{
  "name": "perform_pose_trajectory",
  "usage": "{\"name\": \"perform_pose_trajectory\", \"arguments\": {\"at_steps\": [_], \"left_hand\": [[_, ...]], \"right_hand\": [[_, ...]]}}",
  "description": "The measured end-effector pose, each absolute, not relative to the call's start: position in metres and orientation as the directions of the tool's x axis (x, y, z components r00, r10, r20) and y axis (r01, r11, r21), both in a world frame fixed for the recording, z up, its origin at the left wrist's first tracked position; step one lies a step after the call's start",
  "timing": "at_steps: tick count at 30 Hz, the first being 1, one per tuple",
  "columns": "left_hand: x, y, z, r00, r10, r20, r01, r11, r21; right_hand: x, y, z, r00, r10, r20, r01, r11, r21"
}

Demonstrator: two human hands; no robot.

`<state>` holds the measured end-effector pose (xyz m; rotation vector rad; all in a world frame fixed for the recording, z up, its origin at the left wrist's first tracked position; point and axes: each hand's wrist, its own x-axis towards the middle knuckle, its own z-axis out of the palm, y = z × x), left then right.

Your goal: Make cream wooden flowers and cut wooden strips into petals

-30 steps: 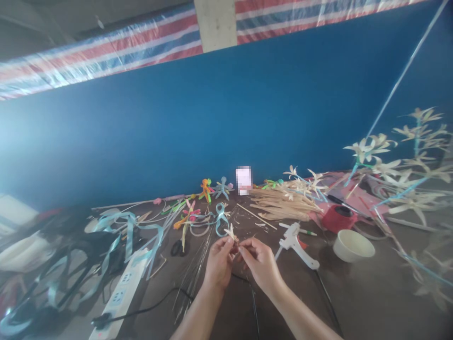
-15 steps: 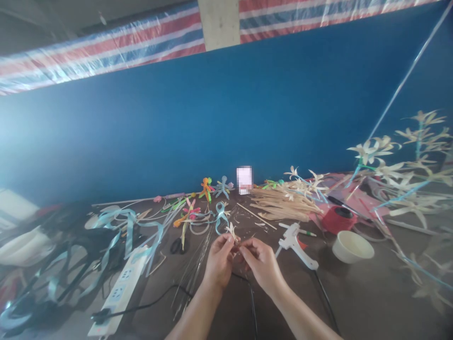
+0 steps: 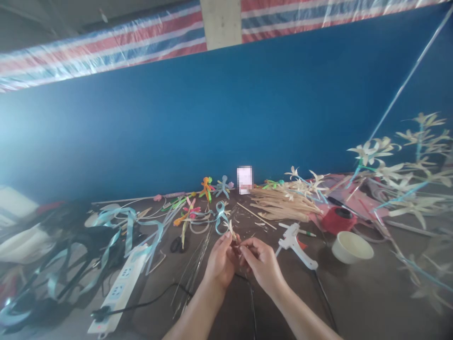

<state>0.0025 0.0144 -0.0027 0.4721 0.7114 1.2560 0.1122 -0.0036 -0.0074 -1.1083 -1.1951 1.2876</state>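
My left hand (image 3: 220,260) is closed round the base of a small cream artificial flower (image 3: 230,227), its narrow petals pointing up above the thumb. Close beside it, my right hand (image 3: 261,259) is pinched at the flower's lower end. What lies between the right fingertips is too small and hidden to name. A loop of light blue ribbon (image 3: 220,215) lies just behind the flower. To the right of my right hand rests a white glue gun (image 3: 295,245) on the dark table (image 3: 283,311).
A power strip (image 3: 118,293) with a plugged-in black cord lies left, near thin wires (image 3: 200,257) and black-handled scissors (image 3: 177,244). On the right are a white bowl (image 3: 352,248), a red spool (image 3: 338,221), dried strips (image 3: 283,203) and finished flower stems (image 3: 371,151). A blue panel (image 3: 226,108) stands behind.
The flower has turned slightly and shifted a little to the left. My hands have drawn closer together at its base, while the things on the table stay put.
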Motion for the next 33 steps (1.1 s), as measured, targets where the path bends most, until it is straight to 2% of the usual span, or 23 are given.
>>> {"name": "perform_pose_trajectory", "arguments": {"at_steps": [9, 21, 33], "left_hand": [[0.0069, 0.0112, -0.0026, 0.169, 0.967, -0.189, -0.632, 0.253, 0.732], [0.0102, 0.0094, 0.001, 0.161, 0.959, -0.233, -0.643, 0.281, 0.712], [0.0088, 0.0098, -0.0055, 0.223, 0.953, -0.203, -0.677, 0.302, 0.671]], "right_hand": [[0.1115, -0.0028, -0.008, -0.057, 0.998, 0.019, -0.068, 0.016, -0.998], [0.1097, -0.0041, -0.0053, -0.028, 0.999, 0.02, -0.105, 0.017, -0.994], [0.1099, -0.0052, -0.0044, -0.059, 0.998, 0.021, -0.109, 0.015, -0.994]]}}
